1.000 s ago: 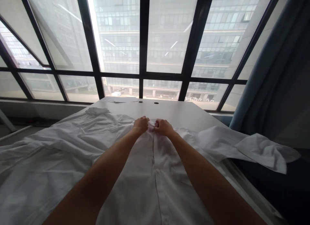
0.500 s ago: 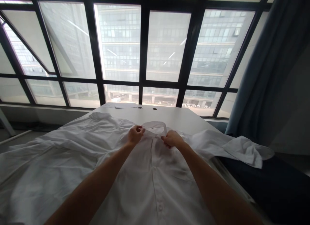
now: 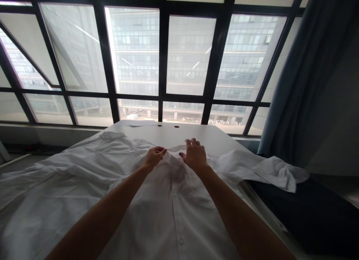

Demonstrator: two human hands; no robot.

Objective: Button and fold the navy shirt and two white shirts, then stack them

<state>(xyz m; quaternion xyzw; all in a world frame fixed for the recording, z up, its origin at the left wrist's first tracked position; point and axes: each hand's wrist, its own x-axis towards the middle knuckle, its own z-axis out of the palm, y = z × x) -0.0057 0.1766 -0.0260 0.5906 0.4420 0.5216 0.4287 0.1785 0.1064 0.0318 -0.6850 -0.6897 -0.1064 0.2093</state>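
The person's bare arms are reaching forward from the bottom of the view. The left hand (image 3: 153, 158) is closed in a narrow pinch on one end of the collar (image 3: 176, 148) of a white button-up shirt (image 3: 165, 211), while the right hand (image 3: 195, 154) is spread wide beside the collar's other end; whether it is touching the cloth is hard to tell. A crumpled sleeve (image 3: 276, 173) is lying out to the right, hanging past the table's side above a dark padded bench (image 3: 303, 219). A bunched fold of cloth (image 3: 112, 135) is sitting at the far left of the shirt. The white table (image 3: 190, 135) is stretching away beyond the hands, with two round grommet holes (image 3: 176, 126) and a sheet of paper (image 3: 137, 123) near its far edge. A blue-grey curtain (image 3: 288, 84) is hanging to the right of a black-framed window (image 3: 162, 54), and a glass office building (image 3: 134, 54) is filling the view outside. The shirt is lying front up and heavily wrinkled across the table, its placket running toward the person, with a button (image 3: 181, 241) showing near the bottom of the view.
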